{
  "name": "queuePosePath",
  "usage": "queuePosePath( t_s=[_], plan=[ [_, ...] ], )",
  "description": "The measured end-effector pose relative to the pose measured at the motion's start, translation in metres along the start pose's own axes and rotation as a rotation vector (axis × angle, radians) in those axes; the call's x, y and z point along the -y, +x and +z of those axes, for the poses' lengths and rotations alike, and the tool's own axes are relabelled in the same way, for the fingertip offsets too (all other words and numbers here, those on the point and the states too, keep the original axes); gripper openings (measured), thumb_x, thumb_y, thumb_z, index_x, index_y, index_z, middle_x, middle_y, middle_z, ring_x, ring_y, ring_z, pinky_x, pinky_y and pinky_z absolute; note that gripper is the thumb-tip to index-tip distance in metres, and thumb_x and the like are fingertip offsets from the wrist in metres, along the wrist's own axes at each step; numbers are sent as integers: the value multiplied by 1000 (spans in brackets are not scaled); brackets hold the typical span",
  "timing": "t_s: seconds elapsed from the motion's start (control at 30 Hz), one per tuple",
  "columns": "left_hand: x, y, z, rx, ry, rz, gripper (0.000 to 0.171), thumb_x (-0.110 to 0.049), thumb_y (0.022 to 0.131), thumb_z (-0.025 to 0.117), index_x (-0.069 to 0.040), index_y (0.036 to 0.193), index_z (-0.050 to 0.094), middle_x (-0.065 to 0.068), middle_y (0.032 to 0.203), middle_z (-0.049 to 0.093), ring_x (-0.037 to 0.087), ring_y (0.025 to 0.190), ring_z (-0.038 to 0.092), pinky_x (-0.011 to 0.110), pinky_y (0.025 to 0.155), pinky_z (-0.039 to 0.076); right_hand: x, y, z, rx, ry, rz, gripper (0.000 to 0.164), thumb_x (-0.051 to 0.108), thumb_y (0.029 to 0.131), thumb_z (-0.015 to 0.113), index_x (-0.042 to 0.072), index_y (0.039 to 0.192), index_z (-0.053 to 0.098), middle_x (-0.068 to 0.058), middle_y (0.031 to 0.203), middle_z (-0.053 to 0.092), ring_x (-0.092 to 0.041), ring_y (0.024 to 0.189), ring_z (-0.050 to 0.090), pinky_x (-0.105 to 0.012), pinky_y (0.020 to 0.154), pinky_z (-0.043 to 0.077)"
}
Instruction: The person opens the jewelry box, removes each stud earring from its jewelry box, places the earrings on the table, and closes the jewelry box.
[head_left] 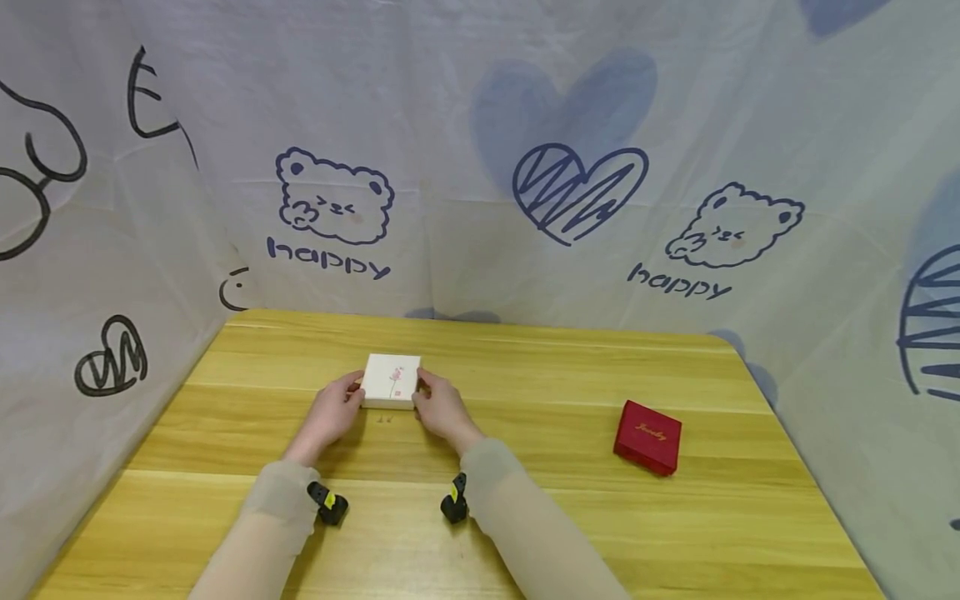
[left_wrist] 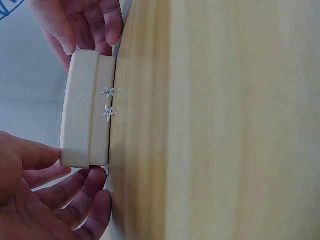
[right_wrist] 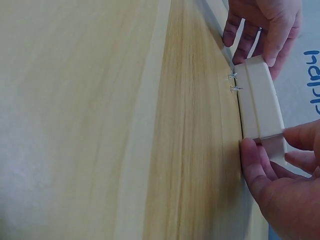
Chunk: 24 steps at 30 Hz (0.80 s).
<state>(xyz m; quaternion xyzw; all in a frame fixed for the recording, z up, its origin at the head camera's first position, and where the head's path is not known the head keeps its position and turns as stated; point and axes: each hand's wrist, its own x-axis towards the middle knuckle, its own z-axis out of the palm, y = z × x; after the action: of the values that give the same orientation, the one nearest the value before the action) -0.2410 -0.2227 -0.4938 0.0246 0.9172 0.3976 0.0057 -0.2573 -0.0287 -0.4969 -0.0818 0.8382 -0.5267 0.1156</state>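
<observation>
Okay, so the left hand (head_left: 335,414) and right hand (head_left: 446,411) pinch opposite sides of a flat white cardboard-looking box (head_left: 381,379) on the yellowish wooden tabletop (head_left: 540,517). Each grip's closed down snugly, probably keeping the lid square. Nearly square top, slightly longer left-right; flower stem points personward.

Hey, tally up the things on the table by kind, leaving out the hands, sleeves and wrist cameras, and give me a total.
Boxes: 2, the white box and the red box
Small star-shaped pieces: 2
Total: 4
</observation>
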Motion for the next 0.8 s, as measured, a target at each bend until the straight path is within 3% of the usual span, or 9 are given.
queuePosePath(
  t_s=[0.3,0.57,0.8],
  plan=[
    [0,-2,-1,-2,-37,-31,50,-12,102,48,12,144,36,34,128,52,46,117,53,54,94,45,1,-8,-13,-1,-76,-45,56,16,97,61,8,149,42,-16,142,50,-15,98,57,-30,80,49],
    [-7,-13,-8,-45,-46,-16,54,-16,100,54,10,144,36,33,128,52,43,108,57,51,87,49,-5,-24,-40,32,-52,-124,63,14,93,66,6,149,40,-20,138,50,-22,100,59,-38,86,50],
    [-25,-25,-8,-81,-42,15,56,-19,98,59,8,143,39,29,125,53,37,101,58,47,80,51,-15,-46,-67,55,-70,-169,63,14,95,65,6,151,36,-22,139,48,-23,99,56,-40,86,49]
  ],
)
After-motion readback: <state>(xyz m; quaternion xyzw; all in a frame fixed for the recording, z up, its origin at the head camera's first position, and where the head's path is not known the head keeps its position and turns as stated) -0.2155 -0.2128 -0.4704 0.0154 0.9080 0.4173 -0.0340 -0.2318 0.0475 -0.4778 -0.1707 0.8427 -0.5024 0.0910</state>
